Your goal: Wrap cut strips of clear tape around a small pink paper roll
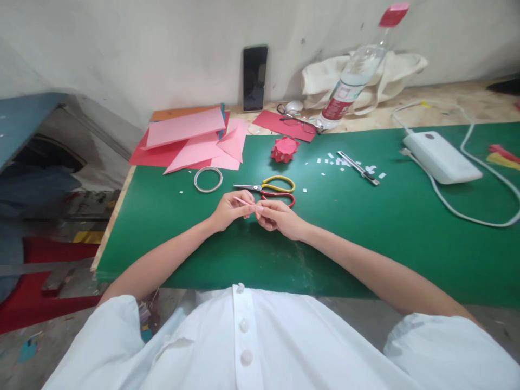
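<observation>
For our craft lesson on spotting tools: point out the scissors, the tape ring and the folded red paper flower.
scissors (271, 189): head view, on the pivot by the handles.
tape ring (208, 179): head view, on its lower rim.
folded red paper flower (285, 149): head view, on its middle.

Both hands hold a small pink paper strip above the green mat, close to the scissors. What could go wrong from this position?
1. The pink paper strip is thin and pinched between the left hand and the right hand; a hard pull might tear or crease it.
2. The scissors lie just beyond the fingers, blades pointing left; a forward reach could brush them.
3. The small white paper bits on the green mat lie loose and may scatter.
</observation>
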A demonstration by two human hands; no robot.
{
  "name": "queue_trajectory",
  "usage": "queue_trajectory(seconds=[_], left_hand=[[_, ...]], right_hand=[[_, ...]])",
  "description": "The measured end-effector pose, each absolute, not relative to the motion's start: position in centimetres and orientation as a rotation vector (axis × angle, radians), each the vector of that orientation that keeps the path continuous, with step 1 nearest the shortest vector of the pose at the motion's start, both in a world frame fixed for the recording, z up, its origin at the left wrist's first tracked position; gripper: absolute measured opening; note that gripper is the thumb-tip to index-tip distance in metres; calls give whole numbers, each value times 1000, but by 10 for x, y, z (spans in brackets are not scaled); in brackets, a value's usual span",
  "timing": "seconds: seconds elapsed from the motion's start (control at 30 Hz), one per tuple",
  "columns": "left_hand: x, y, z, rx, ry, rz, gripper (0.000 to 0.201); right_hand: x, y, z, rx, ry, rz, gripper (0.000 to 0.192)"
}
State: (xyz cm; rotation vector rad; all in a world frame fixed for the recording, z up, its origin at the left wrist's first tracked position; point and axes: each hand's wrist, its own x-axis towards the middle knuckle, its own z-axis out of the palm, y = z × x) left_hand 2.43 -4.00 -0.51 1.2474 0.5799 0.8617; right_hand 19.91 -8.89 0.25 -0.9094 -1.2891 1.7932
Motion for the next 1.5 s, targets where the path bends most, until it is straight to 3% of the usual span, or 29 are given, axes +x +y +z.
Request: queue_trajectory(seconds=[0.17, 0.4, 0.53, 0.73, 0.97, 1.13, 1.5], left_hand=[[25, -41, -4, 1303, 623, 904, 45], [25, -44, 3, 1415, 739, 897, 49], [25, -47, 4, 1497, 824, 925, 51], [24, -49, 3, 1454, 785, 887, 46], [21, -42, 2, 1424, 592, 781, 42], [17, -42, 0, 1544, 477, 803, 34], [18, -44, -3, 1532, 665, 713, 44]], right_hand=[[198, -87, 0, -911, -1216, 1810, 47], [201, -91, -3, -1048, -1734, 1142, 40], [202, -90, -4, -1038, -1856, 1022, 30], [203, -88, -4, -1065, -1788, 1169, 39], [208, -82, 0, -885, -1585, 1636, 49], [215, -79, 4, -802, -1616, 1762, 52], [217, -82, 3, -847, -1924, 1471, 55]])
